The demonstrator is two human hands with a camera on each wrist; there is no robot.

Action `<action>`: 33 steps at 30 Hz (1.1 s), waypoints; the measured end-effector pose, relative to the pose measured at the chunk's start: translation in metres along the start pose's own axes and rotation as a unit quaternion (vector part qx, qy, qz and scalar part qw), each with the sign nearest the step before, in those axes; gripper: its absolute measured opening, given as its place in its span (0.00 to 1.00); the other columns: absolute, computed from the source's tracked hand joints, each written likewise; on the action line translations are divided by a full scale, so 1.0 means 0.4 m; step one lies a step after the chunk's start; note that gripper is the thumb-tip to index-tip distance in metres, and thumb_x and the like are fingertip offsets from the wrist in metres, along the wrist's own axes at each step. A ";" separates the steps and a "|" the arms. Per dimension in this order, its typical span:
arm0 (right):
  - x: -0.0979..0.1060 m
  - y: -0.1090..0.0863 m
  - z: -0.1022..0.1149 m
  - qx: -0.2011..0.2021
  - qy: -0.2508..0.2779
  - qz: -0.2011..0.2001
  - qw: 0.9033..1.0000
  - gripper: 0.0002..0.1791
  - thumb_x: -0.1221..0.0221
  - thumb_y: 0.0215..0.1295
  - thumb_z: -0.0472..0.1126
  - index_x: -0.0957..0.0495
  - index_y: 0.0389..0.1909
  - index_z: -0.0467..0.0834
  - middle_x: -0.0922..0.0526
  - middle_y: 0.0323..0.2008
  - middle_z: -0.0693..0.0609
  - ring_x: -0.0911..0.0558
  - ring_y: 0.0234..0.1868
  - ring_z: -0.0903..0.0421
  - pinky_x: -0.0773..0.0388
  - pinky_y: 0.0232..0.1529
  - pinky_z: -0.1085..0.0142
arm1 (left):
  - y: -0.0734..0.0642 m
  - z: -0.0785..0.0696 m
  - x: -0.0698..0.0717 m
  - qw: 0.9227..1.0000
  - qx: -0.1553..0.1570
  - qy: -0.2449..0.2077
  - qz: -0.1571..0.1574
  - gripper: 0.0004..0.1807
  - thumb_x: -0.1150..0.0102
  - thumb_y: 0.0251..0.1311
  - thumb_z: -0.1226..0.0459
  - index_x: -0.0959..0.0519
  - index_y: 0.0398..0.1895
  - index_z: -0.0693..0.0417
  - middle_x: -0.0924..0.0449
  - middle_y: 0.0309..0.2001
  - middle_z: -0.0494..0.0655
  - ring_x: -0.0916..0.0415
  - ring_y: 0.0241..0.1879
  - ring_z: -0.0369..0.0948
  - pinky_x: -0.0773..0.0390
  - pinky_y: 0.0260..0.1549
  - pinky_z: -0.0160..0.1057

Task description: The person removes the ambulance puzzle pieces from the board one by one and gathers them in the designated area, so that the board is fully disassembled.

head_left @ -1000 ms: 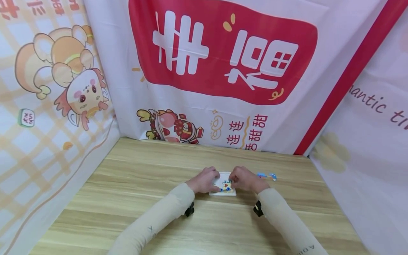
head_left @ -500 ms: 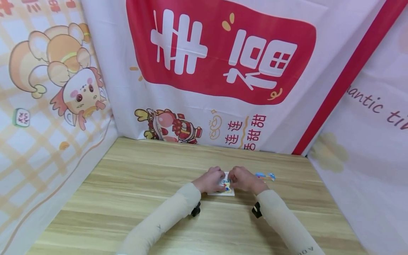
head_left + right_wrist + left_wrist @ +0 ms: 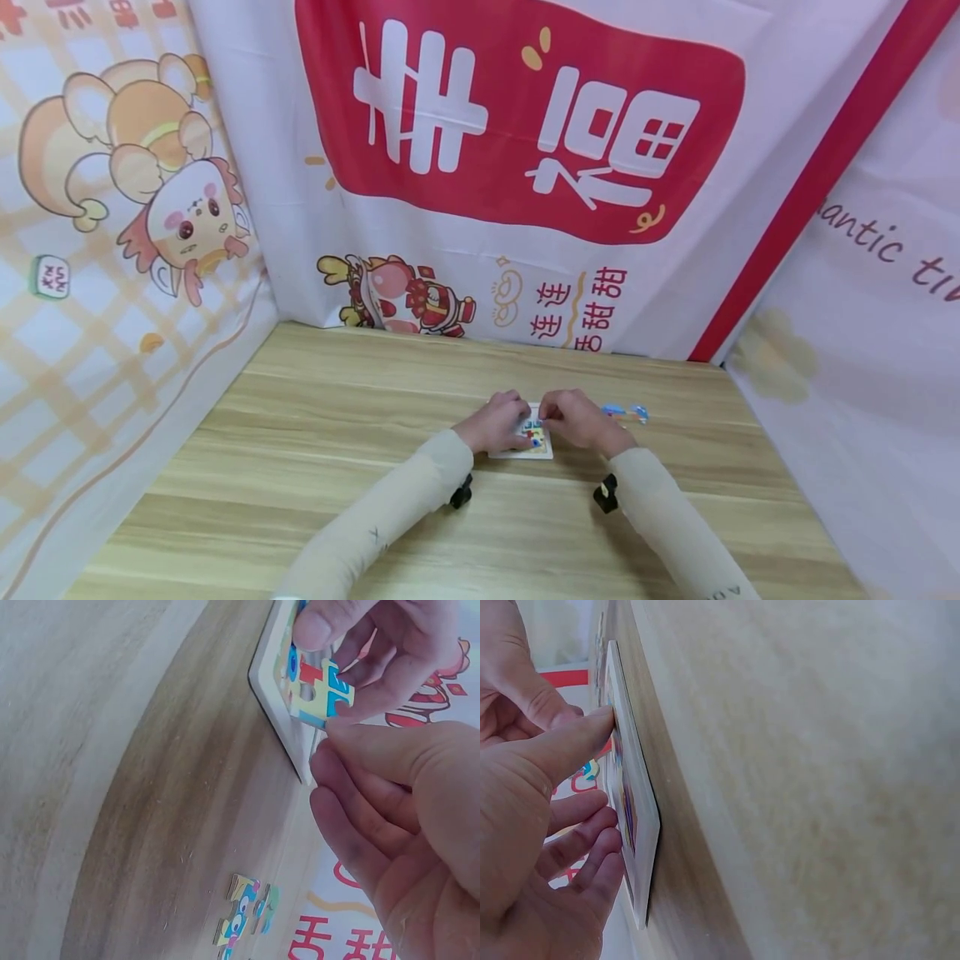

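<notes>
Tilt may jam your right hand's (image 3: 579,421) pinched yellow-and-blue jigsaw piece (image 3: 322,705); your relaxed left hand (image 3: 497,423) touches the flat white tray (image 3: 646,832).

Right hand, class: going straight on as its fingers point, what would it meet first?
Probably the left hand, opposite it over the board; depth is unclear, so the board might come first.

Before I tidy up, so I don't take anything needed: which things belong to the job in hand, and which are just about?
Likely belonging: white puzzle board; yellow-and-blue puzzle piece at the right hand; loose puzzle pieces.
Just about: printed cloths; black wrist devices.
</notes>
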State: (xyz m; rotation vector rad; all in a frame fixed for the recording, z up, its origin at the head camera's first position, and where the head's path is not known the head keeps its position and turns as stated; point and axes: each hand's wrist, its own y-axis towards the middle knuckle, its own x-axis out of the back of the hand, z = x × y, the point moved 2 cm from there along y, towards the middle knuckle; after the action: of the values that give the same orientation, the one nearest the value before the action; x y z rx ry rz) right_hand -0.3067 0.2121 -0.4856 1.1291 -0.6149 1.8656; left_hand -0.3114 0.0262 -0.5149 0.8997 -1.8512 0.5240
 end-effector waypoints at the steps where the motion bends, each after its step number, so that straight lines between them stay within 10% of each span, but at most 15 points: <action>1: 0.001 -0.002 -0.001 -0.001 0.005 -0.001 1.000 0.04 0.33 0.69 0.31 0.17 0.35 0.42 0.13 0.33 0.54 0.19 0.35 0.63 0.17 0.40 0.67 | 0.000 -0.001 0.001 1.000 0.001 0.001 0.001 0.29 0.25 0.63 0.51 0.18 0.60 0.58 0.21 0.55 0.49 0.27 0.52 0.43 0.24 0.58 0.39; 17: 0.034 -0.054 -0.057 -0.034 0.087 -0.057 0.994 0.02 0.35 0.73 0.35 0.18 0.38 0.42 0.13 0.36 0.52 0.17 0.39 0.59 0.18 0.43 0.67 | -0.002 -0.002 -0.003 1.000 0.025 -0.003 0.010 0.30 0.26 0.63 0.50 0.19 0.63 0.55 0.22 0.59 0.48 0.27 0.56 0.44 0.24 0.62 0.40; 33: 0.180 -0.257 -0.230 -0.111 0.052 -0.130 0.984 0.02 0.36 0.74 0.38 0.16 0.42 0.45 0.13 0.39 0.50 0.18 0.42 0.57 0.19 0.44 0.67 | -0.004 -0.010 0.002 1.000 0.027 -0.006 0.008 0.31 0.25 0.63 0.51 0.20 0.65 0.57 0.23 0.60 0.49 0.27 0.59 0.46 0.25 0.65 0.42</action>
State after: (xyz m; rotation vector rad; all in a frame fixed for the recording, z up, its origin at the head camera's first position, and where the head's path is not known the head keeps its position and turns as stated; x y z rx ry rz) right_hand -0.2783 0.3642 -0.4672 0.9125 -0.5712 1.5796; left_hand -0.3078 0.0276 -0.5124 0.9252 -1.8643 0.5815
